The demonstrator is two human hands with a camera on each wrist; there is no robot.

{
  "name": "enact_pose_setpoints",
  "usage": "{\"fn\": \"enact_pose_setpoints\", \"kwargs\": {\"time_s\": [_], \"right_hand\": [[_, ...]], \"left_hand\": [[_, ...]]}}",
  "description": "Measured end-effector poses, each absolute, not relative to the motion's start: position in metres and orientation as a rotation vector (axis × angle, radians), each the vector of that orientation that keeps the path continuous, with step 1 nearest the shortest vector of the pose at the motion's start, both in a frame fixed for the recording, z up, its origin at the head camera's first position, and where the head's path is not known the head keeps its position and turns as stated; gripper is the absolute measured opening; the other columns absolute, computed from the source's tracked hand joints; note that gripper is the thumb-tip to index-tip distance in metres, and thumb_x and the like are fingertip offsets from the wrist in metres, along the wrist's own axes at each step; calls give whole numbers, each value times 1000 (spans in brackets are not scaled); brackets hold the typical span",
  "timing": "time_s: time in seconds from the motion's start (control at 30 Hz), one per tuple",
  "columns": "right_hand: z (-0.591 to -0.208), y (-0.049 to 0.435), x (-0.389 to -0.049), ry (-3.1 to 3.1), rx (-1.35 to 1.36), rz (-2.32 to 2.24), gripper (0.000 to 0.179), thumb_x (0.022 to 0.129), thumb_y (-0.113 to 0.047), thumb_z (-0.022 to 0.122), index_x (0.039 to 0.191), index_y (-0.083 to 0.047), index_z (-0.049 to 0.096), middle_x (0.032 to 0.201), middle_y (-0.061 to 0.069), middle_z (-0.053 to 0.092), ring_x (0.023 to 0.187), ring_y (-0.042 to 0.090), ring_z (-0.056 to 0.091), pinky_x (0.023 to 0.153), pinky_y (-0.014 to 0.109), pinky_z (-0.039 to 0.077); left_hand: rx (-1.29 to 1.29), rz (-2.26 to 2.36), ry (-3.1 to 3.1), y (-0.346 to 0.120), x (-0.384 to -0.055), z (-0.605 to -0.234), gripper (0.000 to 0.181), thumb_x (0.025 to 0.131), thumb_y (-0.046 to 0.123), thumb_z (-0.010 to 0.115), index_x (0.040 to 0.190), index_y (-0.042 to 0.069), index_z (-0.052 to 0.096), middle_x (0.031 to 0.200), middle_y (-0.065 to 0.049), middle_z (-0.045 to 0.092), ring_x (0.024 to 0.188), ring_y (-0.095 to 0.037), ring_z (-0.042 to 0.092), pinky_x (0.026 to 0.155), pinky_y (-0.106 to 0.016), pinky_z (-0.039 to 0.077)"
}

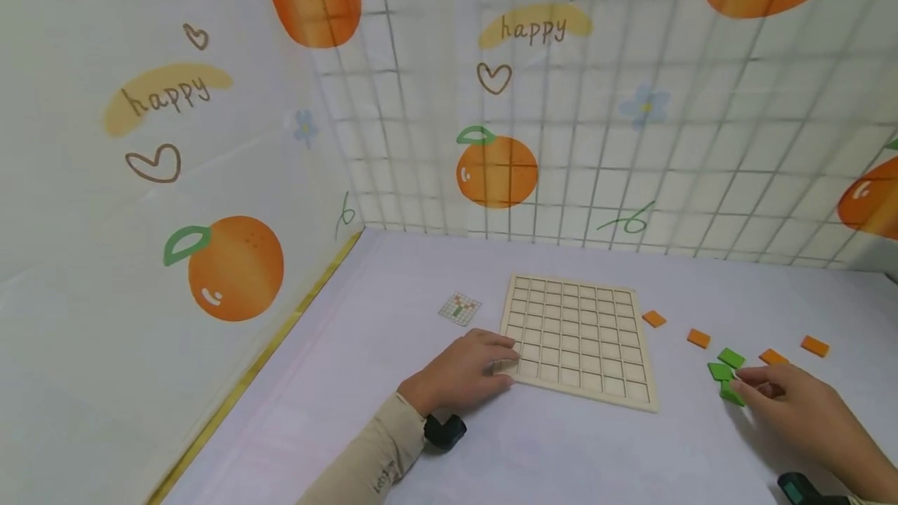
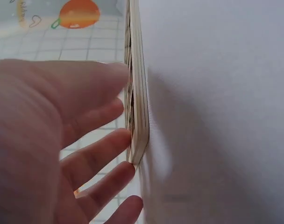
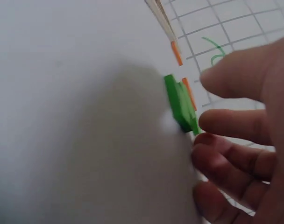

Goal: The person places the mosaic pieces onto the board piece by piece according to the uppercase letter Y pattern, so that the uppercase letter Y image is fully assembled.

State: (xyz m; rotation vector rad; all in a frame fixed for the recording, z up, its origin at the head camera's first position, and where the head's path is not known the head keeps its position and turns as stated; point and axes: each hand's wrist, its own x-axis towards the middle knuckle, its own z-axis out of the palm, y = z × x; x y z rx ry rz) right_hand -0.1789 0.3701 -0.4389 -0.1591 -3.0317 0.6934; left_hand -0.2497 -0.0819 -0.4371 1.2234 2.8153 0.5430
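A square wooden grid board lies flat, its cells showing bare wood. My left hand rests at the board's near left corner. In the left wrist view the thumb and fingers touch or come right up to the board's edge. My right hand is beside a small group of green square tiles, right of the board. In the right wrist view, thumb and fingers are apart with nothing between them, close to a thick-edged green tile.
Several orange tiles are scattered right of the board and behind the green ones. A small card with a printed grid pattern lies left of the board. Patterned cloth walls rise behind and to the left.
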Motion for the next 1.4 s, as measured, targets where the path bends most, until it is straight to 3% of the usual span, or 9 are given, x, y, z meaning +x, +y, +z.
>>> {"fn": "enact_pose_setpoints", "kwargs": {"time_s": [0.17, 0.3, 0.53, 0.7, 0.9, 1.1, 1.23, 1.4], "right_hand": [[-445, 367, -179, -2984, -124, 633, 42, 87, -28, 76, 105, 10, 70, 89, 15, 58, 78, 28, 50, 58, 33, 40], [-450, 365, -180, -2982, -167, 619, 42, 82, -22, 80, 104, 11, 69, 92, 20, 55, 80, 29, 49, 58, 34, 41], [-456, 362, -179, -2948, -202, 584, 38, 80, -16, 81, 102, 11, 68, 90, 21, 53, 80, 31, 49, 61, 40, 44], [-458, 359, -178, -2922, -201, 569, 38, 79, -16, 82, 102, 11, 67, 87, 19, 54, 79, 32, 50, 62, 43, 45], [-455, 354, -176, -2911, -238, 648, 40, 83, -17, 80, 106, 11, 65, 92, 22, 64, 81, 34, 61, 66, 49, 53], [-455, 349, -173, -2833, -282, 742, 42, 87, -21, 77, 110, 11, 63, 96, 25, 66, 83, 37, 64, 66, 49, 55], [-450, 347, -172, -2792, -266, 799, 47, 93, -33, 71, 113, 9, 63, 101, 24, 68, 91, 41, 65, 68, 50, 55], [-446, 346, -174, -2783, -335, 1011, 59, 98, -42, 63, 124, 11, 58, 100, 18, 72, 85, 29, 67, 63, 35, 53]], "left_hand": [[1271, 539, 2850, -83, -251, -435, 33, 97, 28, 65, 129, 20, 69, 143, 8, 57, 134, -16, 46, 109, -36, 38], [1234, 597, 2844, -84, -252, -438, 35, 96, 27, 67, 131, 20, 68, 142, 10, 57, 134, -16, 47, 109, -37, 38], [1166, 592, 2857, -80, -252, -441, 36, 97, 28, 66, 132, 22, 67, 142, 14, 55, 132, -18, 47, 106, -45, 38], [1160, 582, 2875, -77, -250, -442, 35, 96, 25, 65, 131, 20, 69, 141, 13, 56, 129, -20, 48, 105, -44, 38], [1202, 583, 2906, -74, -247, -446, 34, 97, 26, 65, 130, 22, 69, 140, 14, 57, 125, -19, 50, 103, -44, 39], [1208, 614, 2911, -73, -247, -446, 33, 97, 27, 65, 129, 22, 70, 140, 14, 57, 123, -18, 50, 101, -45, 38], [1207, 641, 2899, -74, -246, -449, 32, 97, 26, 66, 128, 22, 70, 141, 14, 57, 124, -18, 49, 102, -44, 37], [1209, 669, 2885, -74, -247, -451, 32, 97, 27, 65, 128, 23, 70, 142, 15, 56, 126, -16, 48, 104, -43, 36]]}}
